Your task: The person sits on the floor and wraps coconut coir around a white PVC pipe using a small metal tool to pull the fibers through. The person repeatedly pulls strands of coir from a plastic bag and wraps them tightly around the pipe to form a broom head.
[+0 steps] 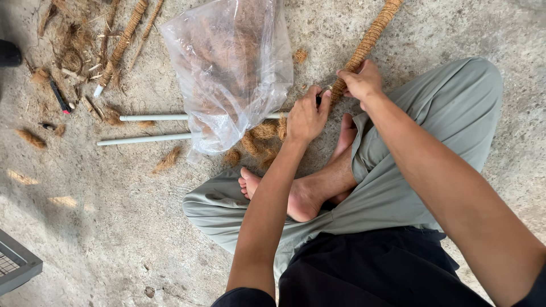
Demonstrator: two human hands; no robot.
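I sit cross-legged on a concrete floor. A long pole wrapped in brown coir rope [372,34] runs from the top right down to my hands. My right hand [360,81] is closed around its lower part. My left hand [307,115] grips the pole's very end just below, fingers pinched at the wrapping. Loose coir fibre [259,136] lies on the floor under my left hand.
A clear plastic bag of coir fibre [230,68] stands left of my hands. Two bare white pipes [145,139] lie under it. Other wrapped poles [122,42], fibre scraps and a red-tipped tool [59,96] lie at top left. A grey crate corner [17,264] sits bottom left.
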